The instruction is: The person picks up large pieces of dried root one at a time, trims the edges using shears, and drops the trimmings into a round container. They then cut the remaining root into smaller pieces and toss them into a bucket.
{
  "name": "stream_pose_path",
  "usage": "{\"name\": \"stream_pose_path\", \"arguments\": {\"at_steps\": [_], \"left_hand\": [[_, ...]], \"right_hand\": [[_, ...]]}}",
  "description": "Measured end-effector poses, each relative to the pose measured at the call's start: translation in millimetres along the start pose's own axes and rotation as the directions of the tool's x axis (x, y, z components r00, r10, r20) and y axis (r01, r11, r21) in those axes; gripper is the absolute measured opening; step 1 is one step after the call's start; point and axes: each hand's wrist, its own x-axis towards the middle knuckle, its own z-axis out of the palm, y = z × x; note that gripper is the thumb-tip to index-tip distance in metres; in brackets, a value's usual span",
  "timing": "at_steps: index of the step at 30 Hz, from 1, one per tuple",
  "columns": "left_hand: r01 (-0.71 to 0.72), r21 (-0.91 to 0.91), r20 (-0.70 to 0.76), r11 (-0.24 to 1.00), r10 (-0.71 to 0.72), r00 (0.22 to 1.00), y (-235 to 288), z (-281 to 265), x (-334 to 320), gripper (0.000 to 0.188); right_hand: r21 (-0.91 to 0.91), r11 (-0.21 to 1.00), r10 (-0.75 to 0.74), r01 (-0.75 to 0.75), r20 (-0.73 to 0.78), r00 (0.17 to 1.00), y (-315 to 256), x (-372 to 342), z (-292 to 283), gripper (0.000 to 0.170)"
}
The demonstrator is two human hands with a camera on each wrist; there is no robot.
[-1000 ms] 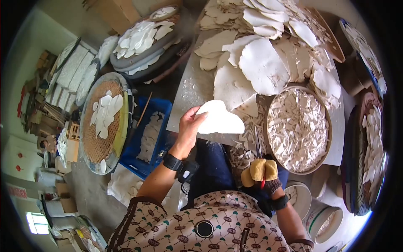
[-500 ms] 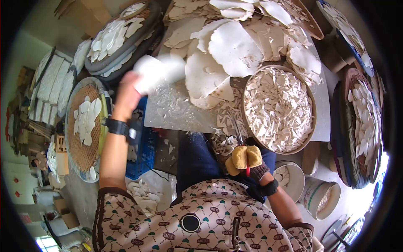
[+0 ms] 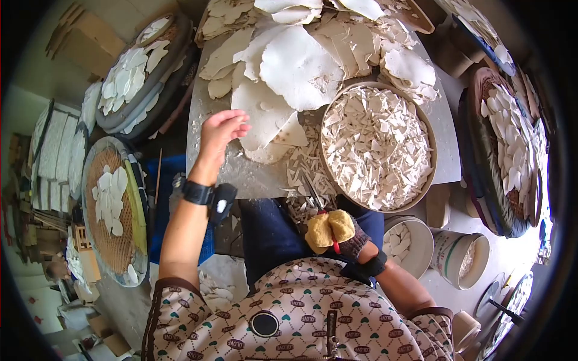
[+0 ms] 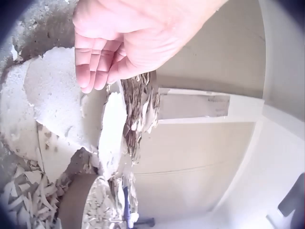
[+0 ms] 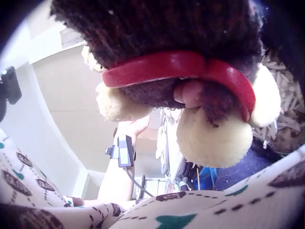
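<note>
My bare left hand (image 3: 223, 133) is above the left part of the table, its fingers loosely bent with nothing in them. Close by lie thin, off-white sheets with ragged edges (image 3: 301, 66), some overlapping; the left wrist view shows a sheet (image 4: 62, 100) just past the fingertips. In a dark knitted glove, my right hand (image 3: 355, 240) grips scissors (image 3: 313, 192) low over the lap. Their red handles (image 5: 157, 67) pass around the gloved fingers, with thick yellow padding (image 3: 330, 230) about them. The blades point up toward loose offcuts at the table's front edge.
A round tray (image 3: 428, 174) full of white scraps sits on the table (image 3: 208, 174) at right. On the left are a wicker tray (image 3: 96, 222) with white pieces and a blue crate (image 3: 165, 231). Buckets (image 3: 421, 243) stand at lower right, beside padded round trays (image 3: 481, 162).
My left hand swung left with a white cut piece, let go of it, and came back empty over the table. The right hand keeps hold of the scissors. The head view has shifted.
</note>
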Motion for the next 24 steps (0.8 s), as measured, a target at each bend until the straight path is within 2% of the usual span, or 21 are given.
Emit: {"name": "stream_pose_path", "arguments": {"at_steps": [3, 5, 6, 8, 9, 11, 13, 14, 15, 16, 17, 18, 20, 22, 24], "left_hand": [[-0.046, 0.131, -0.081, 0.990, 0.057, 0.995, -16.3, 18.4, 24.8, 0.025], [-0.081, 0.266, -0.158, 0.961, 0.126, 0.979, -24.8, 30.2, 41.6, 0.024], [-0.092, 0.403, -0.168, 0.911, 0.172, 0.971, -31.1, 32.3, 50.5, 0.026], [-0.100, 0.649, -0.161, 0.755, 0.265, 0.951, -45.0, 35.4, 65.3, 0.028], [-0.134, 0.655, -0.161, 0.744, 0.310, 0.937, -50.8, 35.1, 69.0, 0.026], [-0.130, 0.635, -0.159, 0.762, 0.294, 0.942, -42.9, 36.7, 65.3, 0.023], [-0.137, 0.611, -0.167, 0.779, 0.296, 0.941, -34.4, 37.5, 58.4, 0.019], [-0.150, 0.502, -0.149, 0.852, 0.256, 0.955, -31.1, 38.6, 52.3, 0.018], [-0.154, 0.382, -0.126, 0.911, 0.216, 0.968, -28.5, 39.5, 44.1, 0.017], [-0.147, 0.254, -0.094, 0.956, 0.176, 0.980, -21.7, 43.9, 33.1, 0.016], [-0.138, 0.252, -0.035, 0.958, 0.151, 0.988, -15.6, 48.4, 21.0, 0.015], [-0.091, 0.187, -0.004, 0.978, 0.094, 0.996, -10.3, 57.0, 6.8, 0.015], [0.008, 0.058, 0.070, 0.998, -0.012, 0.998, -6.0, 74.7, -21.2, 0.014], [0.049, 0.014, 0.152, 0.999, -0.050, 0.987, -14.0, 89.5, -39.0, 0.015], [0.053, -0.071, 0.214, 0.996, -0.037, 0.976, -25.3, 101.0, -49.4, 0.014]], "right_hand": [[0.397, 0.910, 0.133, -0.124, 0.005, 0.991, -9.3, -1.6, -1.3, 0.023], [0.340, 0.935, 0.093, -0.101, 0.039, 0.995, 0.2, -2.7, -4.9, 0.022], [0.312, 0.946, 0.073, -0.087, 0.056, 0.996, 4.7, -3.3, -5.9, 0.022], [0.391, 0.919, 0.049, -0.058, 0.033, 0.998, 9.1, -3.9, -6.1, 0.021], [0.429, 0.902, 0.038, -0.042, 0.018, 0.999, 10.2, -4.3, -6.3, 0.021], [0.244, 0.965, 0.098, -0.096, 0.002, 0.995, 5.9, -4.6, -6.4, 0.021], [0.151, 0.982, 0.119, -0.116, -0.009, 0.993, 6.1, -4.6, -7.1, 0.021], [0.105, 0.986, 0.129, -0.127, -0.014, 0.992, 5.5, -4.3, -7.4, 0.021], [0.118, 0.985, 0.127, -0.125, -0.009, 0.992, 3.7, -3.7, -7.6, 0.021], [0.246, 0.964, 0.105, -0.102, -0.002, 0.994, 0.7, -3.3, -7.3, 0.021], [0.371, 0.925, 0.084, -0.080, 0.005, 0.996, -2.2, -2.8, -7.1, 0.021], [0.342, 0.937, 0.088, -0.072, -0.031, 0.996, 3.7, -3.3, -5.1, 0.020], [0.126, 0.992, -0.025, 0.032, -0.059, 0.998, -28.0, 4.0, -4.3, 0.024], [0.250, 0.968, 0.017, 0.006, -0.089, 0.996, -22.5, 2.5, -1.9, 0.027], [0.340, 0.938, -0.034, 0.074, -0.120, 0.992, -27.7, 2.9, 0.2, 0.029]]}}
